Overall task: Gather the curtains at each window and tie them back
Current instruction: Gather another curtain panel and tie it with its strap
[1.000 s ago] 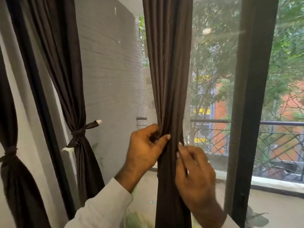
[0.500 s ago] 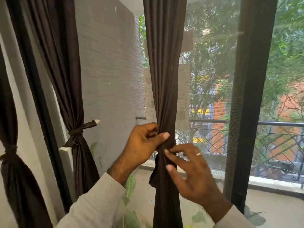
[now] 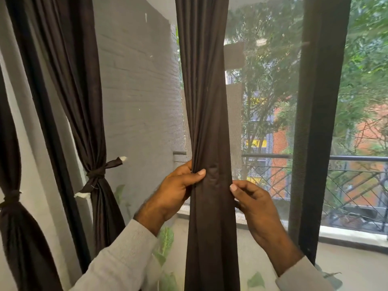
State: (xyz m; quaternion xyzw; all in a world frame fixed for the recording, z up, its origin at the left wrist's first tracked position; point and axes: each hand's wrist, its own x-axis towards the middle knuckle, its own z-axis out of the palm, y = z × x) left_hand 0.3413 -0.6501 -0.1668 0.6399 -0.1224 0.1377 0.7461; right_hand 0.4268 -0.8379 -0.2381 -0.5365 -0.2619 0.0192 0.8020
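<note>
A dark brown curtain point(image 3: 207, 101) hangs gathered into a narrow bunch in the middle of the view, in front of the window screen. My left hand point(image 3: 176, 192) grips its left edge at waist height, thumb across the folds. My right hand point(image 3: 254, 204) holds the right edge a little lower, its fingers curled behind the cloth. No tie is visible around this curtain. Further left, a second brown curtain point(image 3: 84, 101) is bound with a knotted tie point(image 3: 98, 175), and a third tied curtain point(image 3: 10, 164) hangs at the far left edge.
A dark window frame post point(image 3: 315, 122) stands right of the hands. Behind the mesh lie a balcony railing point(image 3: 346, 162), a grey brick wall point(image 3: 138, 101) and trees. Green leaves point(image 3: 165, 242) show low between my arms.
My right hand has slid from the front of the curtain out to its right edge. The left hand keeps its grip on the left side. The bunch looks wider between the hands.
</note>
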